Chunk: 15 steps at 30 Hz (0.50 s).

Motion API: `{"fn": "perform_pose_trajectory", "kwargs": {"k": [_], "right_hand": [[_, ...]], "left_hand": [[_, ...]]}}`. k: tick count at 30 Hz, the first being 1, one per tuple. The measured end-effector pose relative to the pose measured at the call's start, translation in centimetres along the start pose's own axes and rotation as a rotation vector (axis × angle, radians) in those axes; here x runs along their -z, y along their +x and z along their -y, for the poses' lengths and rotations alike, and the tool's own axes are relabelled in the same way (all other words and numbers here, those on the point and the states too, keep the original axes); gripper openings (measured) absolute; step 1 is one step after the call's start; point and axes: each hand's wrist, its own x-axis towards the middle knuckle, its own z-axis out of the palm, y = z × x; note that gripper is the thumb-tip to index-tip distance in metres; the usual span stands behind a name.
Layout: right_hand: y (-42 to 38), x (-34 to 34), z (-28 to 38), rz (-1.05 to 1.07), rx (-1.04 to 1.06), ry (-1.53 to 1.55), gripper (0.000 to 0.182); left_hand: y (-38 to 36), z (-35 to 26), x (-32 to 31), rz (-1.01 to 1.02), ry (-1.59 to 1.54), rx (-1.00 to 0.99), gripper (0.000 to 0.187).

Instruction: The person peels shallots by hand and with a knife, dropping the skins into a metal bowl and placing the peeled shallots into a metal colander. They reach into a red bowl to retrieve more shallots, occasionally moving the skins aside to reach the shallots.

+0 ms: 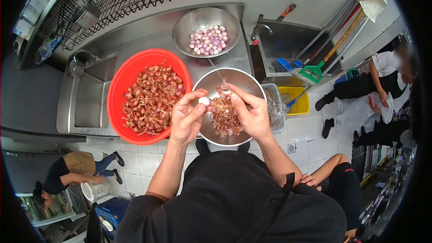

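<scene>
My left hand (187, 114) pinches a peeled shallot (204, 101) between thumb and fingers, above the left part of a steel bowl (204, 133). In my right hand (253, 113) is a small knife (218, 70), its thin blade pointing up and away from me; the fingers cover its handle. Brown shallot skins (225, 116) lie in the bowl under both hands. To the left, a red basin (116, 121) holds many unpeeled shallots (153, 96). Behind the bowl, a steel colander (182, 29) contains peeled shallots (209, 40).
A sink (92, 103) is at the left, and a wire rack (121, 2) hangs above. At right are a plastic bag (275, 108), a yellow bin (299, 101), a green broom (312, 73) and a second sink (288, 36). Several other people are nearby, one close at my right.
</scene>
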Motion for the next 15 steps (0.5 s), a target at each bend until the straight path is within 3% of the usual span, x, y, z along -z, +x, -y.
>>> {"fn": "perform_pose_trajectory", "kwargs": {"k": [3, 5, 6, 8, 9, 11, 12, 13, 14, 15], "right_hand": [[0.2, 0.5, -0.1, -0.063, -0.091, 0.024, 0.028], [0.4, 1.3, -2.4, -0.052, -0.131, -0.193, 0.027], [0.4, 1.9, -3.6, -0.055, -0.128, -0.195, 0.027], [0.7, 3.2, -5.9, 0.110, -0.457, -0.539, 0.037], [0.9, 3.6, -6.9, 0.118, -0.455, -0.538, 0.037], [0.6, 3.6, -8.6, 0.081, -0.482, -0.507, 0.044], [0.7, 3.5, -8.8, 0.058, -0.439, -0.550, 0.043], [0.8, 3.4, -8.2, 0.069, -0.390, -0.591, 0.043], [1.0, 3.3, -7.0, 0.079, -0.336, -0.632, 0.044], [1.0, 3.4, -5.8, 0.113, -0.308, -0.619, 0.043]], "left_hand": [[0.0, -0.1, 0.5, -0.014, 0.059, -0.029, 0.028], [0.6, -0.4, 0.5, -0.023, 0.098, -0.035, 0.028], [1.4, -0.7, 0.4, -0.008, 0.211, -0.133, 0.027], [3.9, -1.8, -0.2, 0.006, 0.486, -0.369, 0.026], [6.0, -2.6, -0.4, 0.003, 0.652, -0.507, 0.026], [11.1, -3.8, 1.0, -0.014, 0.881, -0.591, 0.025], [13.1, -4.4, 1.7, -0.039, 0.935, -0.455, 0.027], [14.7, -4.7, 2.6, -0.151, 1.156, -0.415, 0.032], [14.9, -4.6, 4.4, -0.163, 1.169, -0.417, 0.032], [15.1, -4.6, 6.7, -0.169, 1.498, -0.383, 0.037]]}}
